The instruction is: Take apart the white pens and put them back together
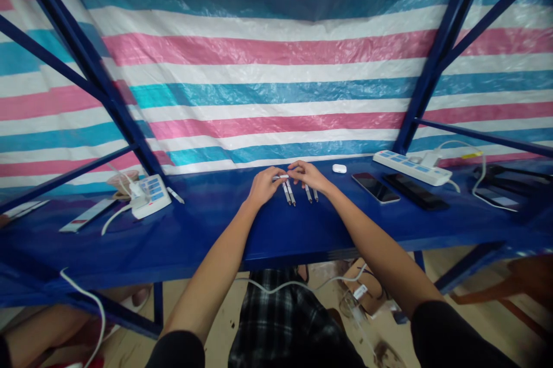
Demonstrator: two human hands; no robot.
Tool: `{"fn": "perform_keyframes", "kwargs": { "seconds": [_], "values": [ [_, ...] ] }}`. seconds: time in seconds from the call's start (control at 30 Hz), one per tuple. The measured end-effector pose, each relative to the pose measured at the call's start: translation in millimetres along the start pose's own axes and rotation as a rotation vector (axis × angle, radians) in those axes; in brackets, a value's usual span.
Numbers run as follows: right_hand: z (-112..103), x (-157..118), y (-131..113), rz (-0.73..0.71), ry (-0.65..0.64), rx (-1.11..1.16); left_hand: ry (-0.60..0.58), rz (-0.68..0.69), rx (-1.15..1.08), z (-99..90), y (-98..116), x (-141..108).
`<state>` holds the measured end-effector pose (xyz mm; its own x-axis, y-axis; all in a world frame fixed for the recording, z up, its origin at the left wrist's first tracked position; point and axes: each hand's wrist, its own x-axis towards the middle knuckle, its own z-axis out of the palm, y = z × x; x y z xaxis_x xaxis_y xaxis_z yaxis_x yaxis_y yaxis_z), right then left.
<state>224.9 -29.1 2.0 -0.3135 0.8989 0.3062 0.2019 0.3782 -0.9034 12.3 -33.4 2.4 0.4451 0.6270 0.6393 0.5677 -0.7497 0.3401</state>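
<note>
A slim white pen (280, 177) lies crosswise between my two hands, just above the blue tabletop. My left hand (261, 186) is closed, with thumb and fingers pinching one end of it. My right hand (310, 174) is curled in from the other side, its fingertips closed at the pen's other end. Below the left fingers, a pair of white-and-grey pens (289, 193) lies side by side with dark tips towards me. Another pair of pens (308, 194) lies under the right hand, partly hidden by it.
Right of my hands are a white earbud case (339, 169), a phone (375, 187), a dark flat device (415, 191) and a power strip (412, 167). Another power strip (151, 197) and a lone pen (175, 195) lie left. Blue frame posts and a striped sheet (276, 91) stand behind.
</note>
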Motion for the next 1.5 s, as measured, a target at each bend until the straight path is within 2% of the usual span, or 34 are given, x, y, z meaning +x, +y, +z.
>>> {"fn": "perform_keyframes", "kwargs": {
  "seconds": [0.2, 0.37, 0.5, 0.67, 0.83, 1.07, 1.27, 1.5],
  "values": [
    [-0.7, 0.2, 0.8, -0.032, 0.013, -0.034, -0.011, -0.007, -0.007, 0.4, -0.3, -0.2],
    [-1.8, 0.9, 3.2, 0.01, -0.042, -0.057, -0.021, -0.018, 0.002, 0.8, -0.5, -0.1],
    [-1.3, 0.8, 3.1, -0.019, 0.014, -0.055, -0.025, -0.019, -0.006, 0.7, -0.6, 0.2],
    [-1.6, 1.5, 4.5, -0.006, -0.051, -0.044, -0.023, -0.011, -0.011, 0.1, 1.3, 0.0],
    [-9.7, 4.3, 7.8, -0.016, 0.06, -0.128, -0.063, -0.018, -0.013, -1.3, 0.4, -1.0],
    [-14.7, 2.8, 2.6, -0.174, 0.147, -0.283, -0.099, -0.069, 0.022, -0.2, 0.2, -1.5],
    [-9.1, 0.7, -2.8, -0.202, 0.128, -0.308, -0.073, -0.112, 0.082, -2.3, 5.7, -1.7],
    [-16.7, -1.8, -3.2, -0.206, 0.149, -0.305, -0.033, -0.136, 0.074, -6.7, -0.3, -2.3]
  ]
}}
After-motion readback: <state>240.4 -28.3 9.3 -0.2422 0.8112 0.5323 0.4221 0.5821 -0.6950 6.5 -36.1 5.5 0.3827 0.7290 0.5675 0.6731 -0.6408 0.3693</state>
